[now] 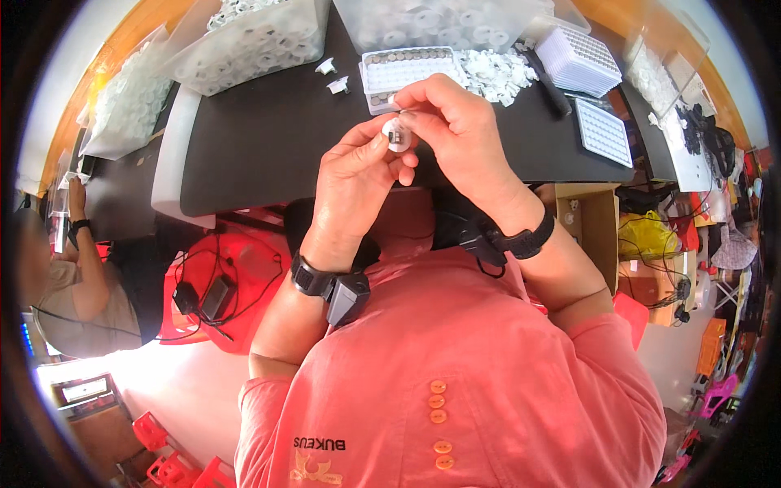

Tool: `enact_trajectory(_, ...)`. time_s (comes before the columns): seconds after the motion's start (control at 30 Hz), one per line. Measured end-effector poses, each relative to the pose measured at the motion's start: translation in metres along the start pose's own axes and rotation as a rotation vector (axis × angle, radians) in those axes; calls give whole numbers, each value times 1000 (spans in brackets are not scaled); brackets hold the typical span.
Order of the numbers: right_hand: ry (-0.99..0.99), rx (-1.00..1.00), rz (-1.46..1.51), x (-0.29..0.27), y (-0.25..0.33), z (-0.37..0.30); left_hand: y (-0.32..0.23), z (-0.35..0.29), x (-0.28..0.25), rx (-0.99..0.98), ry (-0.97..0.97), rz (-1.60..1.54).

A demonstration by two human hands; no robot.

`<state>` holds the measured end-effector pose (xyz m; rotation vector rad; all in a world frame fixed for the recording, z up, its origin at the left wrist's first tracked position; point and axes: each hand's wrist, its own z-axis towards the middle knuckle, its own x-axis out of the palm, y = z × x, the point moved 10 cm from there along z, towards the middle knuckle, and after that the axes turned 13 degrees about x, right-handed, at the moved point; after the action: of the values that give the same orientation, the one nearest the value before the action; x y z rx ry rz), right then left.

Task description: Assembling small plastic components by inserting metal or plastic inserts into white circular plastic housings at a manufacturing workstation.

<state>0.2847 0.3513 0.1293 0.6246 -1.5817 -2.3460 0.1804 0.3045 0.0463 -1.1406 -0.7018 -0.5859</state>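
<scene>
My left hand (pixel 358 167) pinches a small round white plastic part (pixel 398 135) with a dark metal piece in its middle, held above the near half of the table. My right hand (pixel 460 134) is closed at the part's upper edge, thumb and fingertips together. Whether a tiny piece sits between those fingertips I cannot make out. Just beyond the hands lies a white tray (pixel 407 75) with rows of slots, some filled with round grey metal pieces. Beside it spreads a pile of small white plastic pieces (pixel 498 75).
Two translucent bins (pixel 252 49) (pixel 427 24) of white parts stand along the back. Two loose white parts (pixel 337 84) lie left of the tray. To the right are stacked white trays (pixel 578 61), a black-handled tool (pixel 553 89) and a single tray (pixel 604 132). Another person (pixel 89 285) works at far left.
</scene>
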Motion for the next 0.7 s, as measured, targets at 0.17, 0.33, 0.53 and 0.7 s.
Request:
enact_trajectory(0.17, 118, 233, 198, 4, -28, -2, 0, -1, -2, -8, -29, 16)
enact_trajectory(0.33, 148, 263, 157, 3, -29, -3, -1, 0, 0, -3, -4, 17)
enact_trajectory(0.53, 151, 360, 248, -1, -33, -2, 1, 0, -3, -3, -10, -1)
enact_trajectory(0.7, 87, 268, 319, 1, -17, -3, 1, 2, -2, -5, -13, 5)
